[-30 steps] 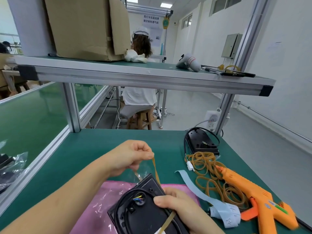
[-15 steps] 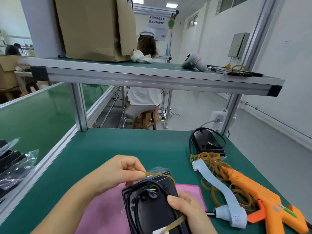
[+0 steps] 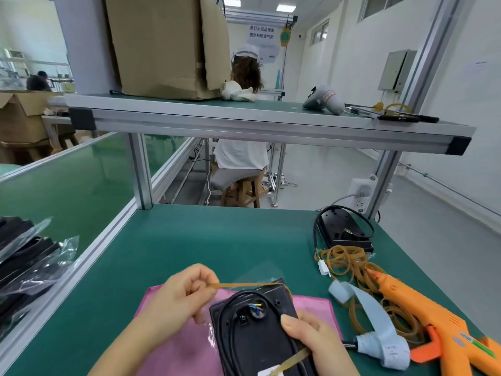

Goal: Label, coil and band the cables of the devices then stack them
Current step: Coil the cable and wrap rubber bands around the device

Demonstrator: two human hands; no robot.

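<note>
Rubber is what we are trusting here. The tan rubber band runs taut from our left hand, which pinches one end between thumb and curled fingers. It passes over the far edge of the black device and comes back under our right hand.

We judge the main risk to be a slip. If the pinch loosens or the band rides off the device's corner, it would snap back, and the coiled cable lying on the device's face could spring loose. Pulling harder could also break the band or twist the device out of our grip.

Our left hand hovers just left of the device, knuckles up, over the pink sheet. Our right hand clamps the device's near right edge, thumb pressed flat on top, trapping the band's other stretch.

The device sits over the pink sheet at the near end of the green table. To our right lie loose rubber bands and an orange glue gun. Farther back is a second device, its cable looped around it.
</note>
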